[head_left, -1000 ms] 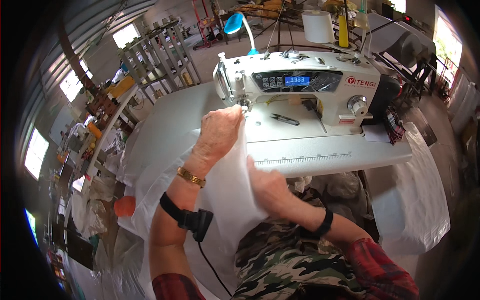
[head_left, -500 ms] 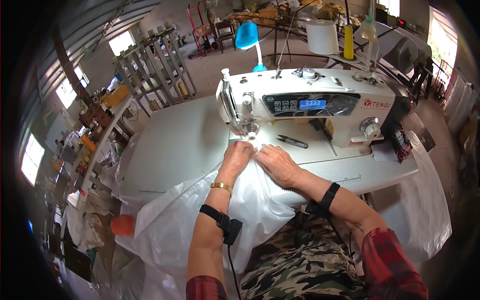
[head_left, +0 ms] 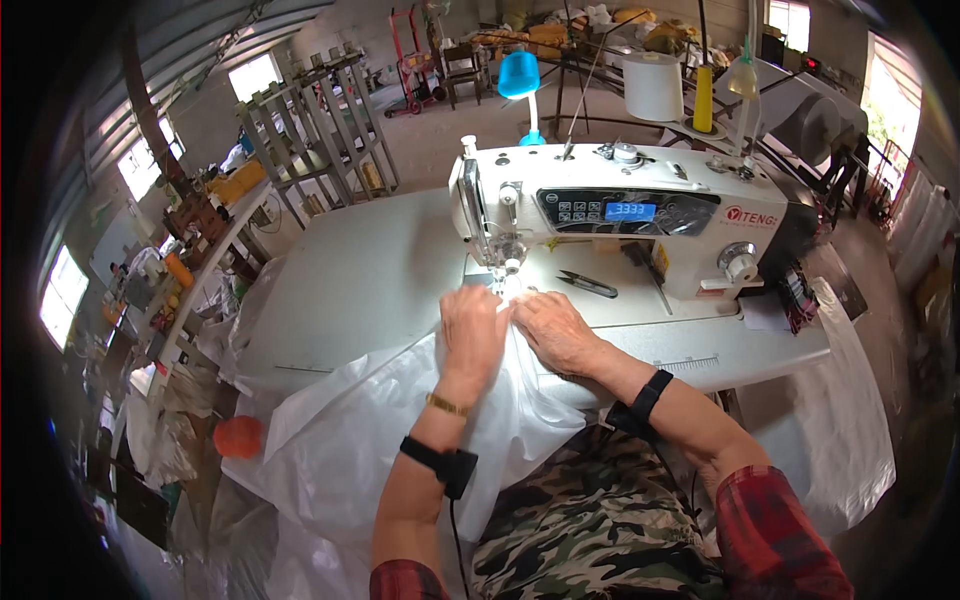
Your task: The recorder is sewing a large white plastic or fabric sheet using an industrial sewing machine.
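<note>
A white sewing machine [head_left: 610,190] with a lit panel stands before me, its needle area brightly lit. Just in front of the presser foot, my left hand [head_left: 473,335] and my right hand [head_left: 556,330] are close together, fingers bent down onto a bunched edge of a white plastic sheet [head_left: 350,425]. The sheet hangs from my hands over the table's front edge into my lap. My fingertips are partly hidden, and glare washes out the edge between them. Black thread snips [head_left: 588,284] lie on the machine bed, right of the needle and beyond my right hand.
The grey sewing table [head_left: 340,260] extends left of the machine. Behind it are a blue lamp [head_left: 519,75], a white thread cone [head_left: 653,88] and a yellow one [head_left: 698,98]. An orange-red round thing [head_left: 238,437] lies by the sheet's left side. A cluttered bench [head_left: 215,235] runs along the left.
My left hand has drawn slightly back toward me from the needle, its back now turned up more. My right hand stays near its place. The whole view has shifted a little.
</note>
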{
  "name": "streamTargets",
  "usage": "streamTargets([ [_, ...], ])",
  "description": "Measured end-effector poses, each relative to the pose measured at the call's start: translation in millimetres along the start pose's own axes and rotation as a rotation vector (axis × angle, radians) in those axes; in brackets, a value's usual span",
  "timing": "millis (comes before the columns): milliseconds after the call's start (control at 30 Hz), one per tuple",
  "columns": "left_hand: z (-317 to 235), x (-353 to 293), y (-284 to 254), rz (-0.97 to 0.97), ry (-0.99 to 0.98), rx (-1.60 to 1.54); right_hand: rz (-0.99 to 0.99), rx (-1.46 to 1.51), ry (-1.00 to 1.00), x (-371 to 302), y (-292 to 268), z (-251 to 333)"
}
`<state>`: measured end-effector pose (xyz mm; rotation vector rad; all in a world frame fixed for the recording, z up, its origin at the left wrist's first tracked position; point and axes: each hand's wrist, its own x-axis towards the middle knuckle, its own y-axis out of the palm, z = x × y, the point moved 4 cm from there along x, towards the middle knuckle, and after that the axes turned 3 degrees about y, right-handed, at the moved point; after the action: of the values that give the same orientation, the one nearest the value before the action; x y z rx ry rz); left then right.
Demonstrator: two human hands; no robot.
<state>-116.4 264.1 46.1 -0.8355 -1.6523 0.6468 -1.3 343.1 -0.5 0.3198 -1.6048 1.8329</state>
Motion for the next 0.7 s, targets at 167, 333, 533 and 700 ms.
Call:
streamTargets([
  [167,-21.6,-48.2,-7.8,0.115,0.143,-0.199,0.072,-0.006,0.07,-4.5,2.2,9.5],
  [333,6.5,-56.3,3.3,0.148,0.106,-0.136,0.052,0.024,0.084,2.0,5.0,15.2],
  [533,15.0,-48.8,13.1,0.202,0.122,-0.129,0.24,-0.015,0.27,9.6,10.9,9.9],
  [700,17.7,-45.1,12.9,0.175,0.093,-0.095,0.187,0.024,0.242,12.7,13.1,6.7],
])
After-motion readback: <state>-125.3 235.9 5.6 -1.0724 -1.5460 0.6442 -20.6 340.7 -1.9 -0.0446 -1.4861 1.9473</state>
